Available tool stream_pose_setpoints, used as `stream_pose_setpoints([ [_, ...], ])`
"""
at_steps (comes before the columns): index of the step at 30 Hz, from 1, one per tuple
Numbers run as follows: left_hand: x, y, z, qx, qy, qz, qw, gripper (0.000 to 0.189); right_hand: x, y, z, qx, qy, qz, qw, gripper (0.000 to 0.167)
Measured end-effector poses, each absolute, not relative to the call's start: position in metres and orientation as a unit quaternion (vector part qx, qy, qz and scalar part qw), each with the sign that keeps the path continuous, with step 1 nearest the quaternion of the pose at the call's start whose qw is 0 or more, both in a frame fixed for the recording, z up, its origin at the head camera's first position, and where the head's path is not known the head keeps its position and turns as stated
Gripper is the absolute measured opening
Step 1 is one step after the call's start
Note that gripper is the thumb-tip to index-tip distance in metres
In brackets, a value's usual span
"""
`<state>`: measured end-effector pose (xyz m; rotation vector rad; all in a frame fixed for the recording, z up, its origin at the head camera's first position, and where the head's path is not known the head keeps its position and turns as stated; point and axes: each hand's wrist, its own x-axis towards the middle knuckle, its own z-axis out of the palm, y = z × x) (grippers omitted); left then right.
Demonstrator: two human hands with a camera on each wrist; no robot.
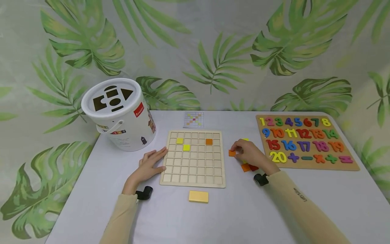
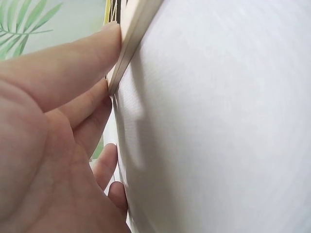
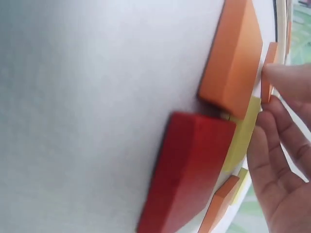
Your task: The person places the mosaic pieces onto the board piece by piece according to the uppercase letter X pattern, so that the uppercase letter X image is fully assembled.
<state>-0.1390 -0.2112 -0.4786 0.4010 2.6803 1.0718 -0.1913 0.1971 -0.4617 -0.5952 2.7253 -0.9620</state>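
Note:
A wooden grid board [image 1: 193,159] lies flat on the table, with two yellow tiles [image 1: 186,147] and one orange tile [image 1: 209,141] in its squares. My left hand [image 1: 149,166] rests at the board's left edge, thumb and extended fingers touching its side, as the left wrist view also shows. To the right of the board, my right hand [image 1: 251,154] pinches a square orange tile [image 1: 232,153] between thumb and fingertips. Around and under that hand lie loose tiles: an orange tile [image 3: 233,63], a red tile [image 3: 187,170] and yellow tiles [image 3: 240,136], partly hidden by the hand in the head view.
Behind the board lies a small printed pattern card [image 1: 194,120]. A white bucket [image 1: 131,135] with a shape-hole lid stands at the back left. A number puzzle board [image 1: 310,162] lies at the right. A yellow block [image 1: 198,196] sits in front of the grid board.

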Motion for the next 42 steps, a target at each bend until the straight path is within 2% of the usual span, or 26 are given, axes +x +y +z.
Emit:
stream_pose_setpoints([
  [11, -0.139, -0.211, -0.479, 0.138, 0.913, 0.366, 0.113, 0.068, -0.2, 0.174, -0.454, -0.217, 0.901, -0.37, 0.061, 0.02],
  [19, -0.139, -0.211, -0.479, 0.135, 0.912, 0.371, 0.116, 0.067, -0.212, 0.126, -0.446, -0.275, 0.886, -0.363, 0.087, 0.018],
  [27, -0.139, -0.211, -0.478, 0.132, 0.915, 0.363, 0.116, 0.068, -0.22, 0.097, -0.453, -0.293, 0.898, -0.314, 0.091, 0.016],
  [35, -0.139, -0.212, -0.479, 0.136, 0.915, 0.362, 0.11, 0.067, -0.22, 0.086, -0.453, -0.292, 0.907, -0.288, 0.096, 0.023],
  [42, -0.14, -0.212, -0.478, 0.133, 0.914, 0.365, 0.116, 0.068, -0.215, 0.101, -0.444, -0.284, 0.898, -0.323, 0.096, 0.019],
])
